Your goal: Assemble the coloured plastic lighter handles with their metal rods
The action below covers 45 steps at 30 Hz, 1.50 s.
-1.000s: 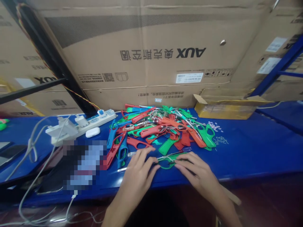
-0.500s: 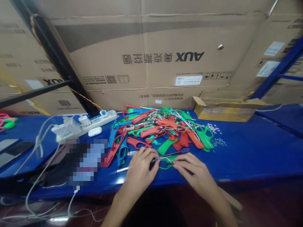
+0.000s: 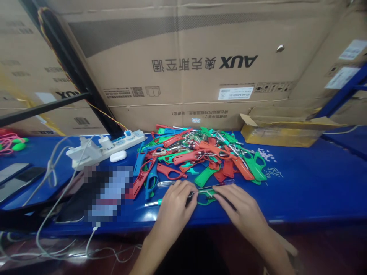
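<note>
Near the table's front edge, a green lighter casing (image 3: 204, 203) with a white wire and dark parts lies between my hands. My left hand (image 3: 180, 198) is closed around its left part, where a metal tube (image 3: 151, 204) sticks out to the left. The fingertips of my right hand (image 3: 235, 200) pinch the casing's right part, near a small dark piece. Just behind my hands lies a screwdriver with a clear purple handle (image 3: 226, 183). Beyond it is a pile of red, green and blue lighter casings (image 3: 205, 175).
A white power strip (image 3: 114, 148), an earphone case (image 3: 118, 156) and cables are at the left, by a pixelated phone (image 3: 109, 194). An open cardboard box (image 3: 283, 133) stands back right, with small pink pieces (image 3: 266, 155) and thin pins (image 3: 274, 173) before it.
The view has shifted slightly, so the things on the table appear a little further right. My right fingers have moved slightly on the green casing; both hands still hold it.
</note>
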### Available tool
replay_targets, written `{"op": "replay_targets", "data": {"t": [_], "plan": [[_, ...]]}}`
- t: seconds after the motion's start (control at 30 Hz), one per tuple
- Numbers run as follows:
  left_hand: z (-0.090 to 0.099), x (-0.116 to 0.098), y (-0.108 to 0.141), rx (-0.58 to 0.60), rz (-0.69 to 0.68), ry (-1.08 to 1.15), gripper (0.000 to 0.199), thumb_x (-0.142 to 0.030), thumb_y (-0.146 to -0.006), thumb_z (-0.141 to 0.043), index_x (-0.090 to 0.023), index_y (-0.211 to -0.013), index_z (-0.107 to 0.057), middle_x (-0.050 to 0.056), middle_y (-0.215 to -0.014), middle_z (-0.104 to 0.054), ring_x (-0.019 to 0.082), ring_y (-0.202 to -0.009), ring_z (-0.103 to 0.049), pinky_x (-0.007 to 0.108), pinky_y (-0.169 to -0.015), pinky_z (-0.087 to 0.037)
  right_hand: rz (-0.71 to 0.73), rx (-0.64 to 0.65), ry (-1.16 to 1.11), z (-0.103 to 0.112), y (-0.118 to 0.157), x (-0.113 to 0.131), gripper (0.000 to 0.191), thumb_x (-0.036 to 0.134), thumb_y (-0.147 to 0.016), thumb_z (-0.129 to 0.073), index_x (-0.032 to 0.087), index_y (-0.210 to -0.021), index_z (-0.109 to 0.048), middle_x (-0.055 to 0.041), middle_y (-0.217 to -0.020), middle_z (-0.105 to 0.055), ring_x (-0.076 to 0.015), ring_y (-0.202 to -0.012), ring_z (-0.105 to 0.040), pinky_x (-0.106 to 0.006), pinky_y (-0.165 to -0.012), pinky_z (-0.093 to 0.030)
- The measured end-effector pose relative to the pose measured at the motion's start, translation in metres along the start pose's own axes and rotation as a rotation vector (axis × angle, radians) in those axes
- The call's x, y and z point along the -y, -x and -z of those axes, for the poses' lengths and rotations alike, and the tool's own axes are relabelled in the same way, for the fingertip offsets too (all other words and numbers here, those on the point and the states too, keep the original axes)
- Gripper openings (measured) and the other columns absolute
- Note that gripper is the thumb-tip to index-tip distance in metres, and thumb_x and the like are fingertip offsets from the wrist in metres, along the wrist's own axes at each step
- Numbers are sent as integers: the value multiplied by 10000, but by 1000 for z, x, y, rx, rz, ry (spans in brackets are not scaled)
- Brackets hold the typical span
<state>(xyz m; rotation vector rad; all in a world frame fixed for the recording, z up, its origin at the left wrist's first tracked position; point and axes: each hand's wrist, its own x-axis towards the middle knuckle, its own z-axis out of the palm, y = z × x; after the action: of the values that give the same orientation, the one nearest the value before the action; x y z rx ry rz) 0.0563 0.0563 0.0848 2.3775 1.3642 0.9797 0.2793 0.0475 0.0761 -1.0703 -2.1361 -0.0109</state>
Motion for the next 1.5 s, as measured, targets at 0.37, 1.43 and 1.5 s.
{"op": "replay_targets", "data": {"t": [0.37, 1.43, 1.5], "plan": [[-2, -1, 4, -41, 26, -1, 111, -141, -963, -566, -224, -895, -595, -3, -917, -709, 208, -857, -621, 350, -792, -481, -79, 254, -64, 5, -25, 0, 228, 280, -1051, -506, 227, -1073, -727, -47, -1001, -729, -181, -851, -709, -296, -753, -552], [0, -2, 8, -78, 23, 31, 176, -78, -941, -525, -237, -949, -600, 19, -1022, -689, 200, -924, -659, 308, -787, -501, -94, 813, -529, 4, -110, -18, 90, 102, -786, -634, 174, -796, -688, 61, -693, -518, -88, -632, -444, -207, -576, -348], [0, -2, 8, -84, 22, 38, 165, -88, -958, -524, -236, -958, -598, 20, -1016, -691, 198, -925, -659, 314, -803, -504, -74, 750, -523, 3, -108, -16, 110, 78, -781, -627, 178, -810, -663, 42, -778, -562, -99, -692, -481, -212, -624, -378]]}}
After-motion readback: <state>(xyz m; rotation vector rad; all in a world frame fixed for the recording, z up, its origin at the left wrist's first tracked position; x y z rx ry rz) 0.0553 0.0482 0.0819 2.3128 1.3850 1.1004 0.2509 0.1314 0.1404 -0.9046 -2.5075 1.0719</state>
